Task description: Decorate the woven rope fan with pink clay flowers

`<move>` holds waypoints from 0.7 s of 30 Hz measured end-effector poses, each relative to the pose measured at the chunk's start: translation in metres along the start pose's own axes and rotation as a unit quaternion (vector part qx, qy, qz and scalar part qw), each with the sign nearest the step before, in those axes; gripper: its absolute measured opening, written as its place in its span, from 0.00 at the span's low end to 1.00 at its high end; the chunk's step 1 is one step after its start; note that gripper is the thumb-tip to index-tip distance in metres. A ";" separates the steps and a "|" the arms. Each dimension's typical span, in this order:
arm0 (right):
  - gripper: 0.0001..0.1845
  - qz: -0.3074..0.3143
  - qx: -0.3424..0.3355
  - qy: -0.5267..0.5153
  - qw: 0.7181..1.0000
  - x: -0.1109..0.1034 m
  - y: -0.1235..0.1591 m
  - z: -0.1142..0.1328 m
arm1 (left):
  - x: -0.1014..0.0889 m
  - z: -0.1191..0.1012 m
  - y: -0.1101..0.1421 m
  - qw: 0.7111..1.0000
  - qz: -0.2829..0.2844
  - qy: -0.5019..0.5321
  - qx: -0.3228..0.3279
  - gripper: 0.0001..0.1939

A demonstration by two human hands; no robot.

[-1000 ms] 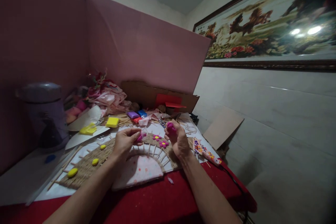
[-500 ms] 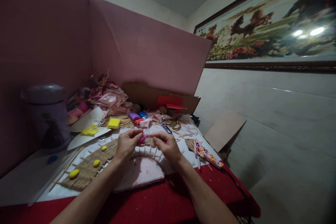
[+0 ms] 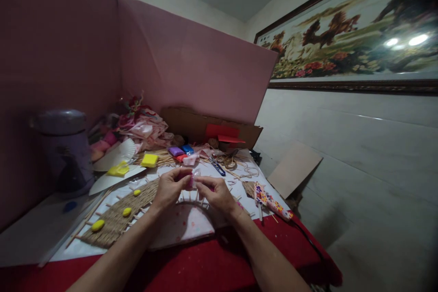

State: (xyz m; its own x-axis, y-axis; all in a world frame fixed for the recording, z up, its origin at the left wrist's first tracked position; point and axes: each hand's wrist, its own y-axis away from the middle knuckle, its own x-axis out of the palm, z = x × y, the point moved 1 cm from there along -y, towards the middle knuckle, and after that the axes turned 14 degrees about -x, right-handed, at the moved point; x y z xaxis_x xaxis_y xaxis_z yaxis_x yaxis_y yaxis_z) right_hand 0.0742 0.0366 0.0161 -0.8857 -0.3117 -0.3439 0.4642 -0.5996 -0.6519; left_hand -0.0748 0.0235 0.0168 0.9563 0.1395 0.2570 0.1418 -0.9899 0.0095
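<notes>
My left hand (image 3: 170, 190) and my right hand (image 3: 219, 195) meet above the table, fingertips pinched together. Between them is a small clear plastic packet (image 3: 195, 176) with something bright pink in it, probably modelling clay. The left fingers grip its pink part, and the right fingers pinch its clear side. A bit of pink also shows behind my right fingers. Below lies a fan-shaped piece of woven twine over sticks (image 3: 116, 219), dotted with yellow clay lumps (image 3: 127, 211). Its inner curve borders a pale, flower-patterned half-round piece (image 3: 185, 223). My forearms partly cover both.
Behind my hands lie yellow (image 3: 149, 160), purple (image 3: 175, 151) and blue clay packs (image 3: 187, 149), plus blue-handled scissors (image 3: 218, 166). A flower-patterned glue gun (image 3: 270, 201) with a cord rests at right. A purple flask (image 3: 66, 155) stands left, near heaped pink fabric (image 3: 147, 127).
My hands have shifted slightly while staying together at the packet. Less of the pink shows between the fingers now, and the clear plastic has turned a little. The view has moved slightly.
</notes>
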 end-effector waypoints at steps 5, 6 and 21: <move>0.16 0.048 0.032 -0.077 0.995 0.001 -0.002 0.002 | 0.000 -0.001 0.001 0.999 0.032 -0.006 0.000 0.21; 0.16 0.055 0.034 -0.084 0.994 0.000 -0.002 0.003 | 0.001 -0.001 0.001 0.999 0.043 -0.006 -0.006 0.21; 0.15 -0.145 0.047 0.006 0.988 -0.001 -0.002 -0.001 | 0.002 -0.002 0.003 0.998 0.004 0.066 -0.010 0.36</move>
State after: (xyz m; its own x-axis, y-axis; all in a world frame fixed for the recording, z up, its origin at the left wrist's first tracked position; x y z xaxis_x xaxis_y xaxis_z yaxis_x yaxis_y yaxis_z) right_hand 0.0742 0.0388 0.0164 -0.9811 -0.1091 -0.1596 0.1882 -0.7283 -0.6589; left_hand -0.0733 0.0204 0.0190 0.9148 0.1288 0.3829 0.1288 -0.9913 0.0258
